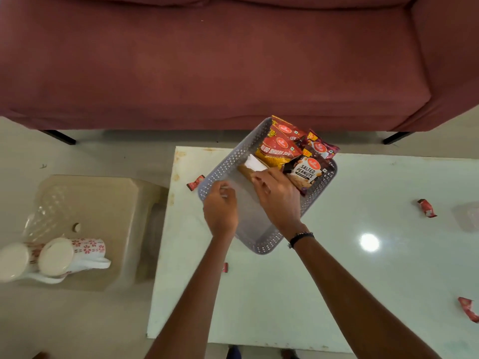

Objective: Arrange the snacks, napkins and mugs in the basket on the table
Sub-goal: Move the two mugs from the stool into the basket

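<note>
Both hands reach into a grey basket [228, 161] that holds snack packets and a napkin stack.

The basket sits near the table's [363, 281] far-left corner, its long axis running diagonally from near-left to far-right. At its far end stand red-and-yellow snack packets [278, 151] and a salted-peanuts packet [307, 171], leaning over the rim. Beside them a napkin stack [252, 165] stands on edge. The right hand [278, 195] rests on the stack, fingers curled at its near end. The left hand [220, 206] is just inside the basket's left wall, fingers loosely curled; whether it holds anything I cannot tell. Two floral mugs [64, 256] lie on their sides on a beige stool [111, 203], left of the table. Small red wrappers [426, 208] lie scattered on the table.
</note>
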A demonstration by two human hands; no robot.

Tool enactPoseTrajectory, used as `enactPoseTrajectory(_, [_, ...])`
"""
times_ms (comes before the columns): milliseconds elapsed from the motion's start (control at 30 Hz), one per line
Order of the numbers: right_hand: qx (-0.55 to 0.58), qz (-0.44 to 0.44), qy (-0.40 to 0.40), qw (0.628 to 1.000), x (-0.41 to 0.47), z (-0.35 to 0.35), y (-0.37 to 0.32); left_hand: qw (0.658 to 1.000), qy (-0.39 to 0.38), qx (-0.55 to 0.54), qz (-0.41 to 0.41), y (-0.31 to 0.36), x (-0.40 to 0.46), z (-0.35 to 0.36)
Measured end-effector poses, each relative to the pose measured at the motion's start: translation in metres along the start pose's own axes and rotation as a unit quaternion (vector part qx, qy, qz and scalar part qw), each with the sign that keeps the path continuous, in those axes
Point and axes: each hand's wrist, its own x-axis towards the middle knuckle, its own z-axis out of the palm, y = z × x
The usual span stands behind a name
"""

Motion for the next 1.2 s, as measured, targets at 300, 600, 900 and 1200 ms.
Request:
enactPoseTrajectory(300, [0.160, -0.080, -0.173, 0.969, -0.036, 0.065, -0.160, 0.992, 0.082, -0.083, -0.044, -0.082, -0.003, -0.146])
enactPoseTrajectory(600, [0.181, 0.018, -0.427, 0.886, -0.096, 0.164, -0.262, 0.951, 0.207, -0.166, -0.159, -0.195, -0.017, -0.239])
enactPoseTrajectory(900, [0.187, 0.043, -0.471, 0.861, -0.105, 0.200, -0.286, 0.932, 0.261, -0.120, -0.223, -0.248, 0.015, -0.281])
enactPoseTrajectory(1200, [0.291, 0.083, -0.433, 0.849, -0.097, 0.184, -0.272, 0.929, 0.177, -0.191, -0.263, -0.260, 0.048, -0.290])
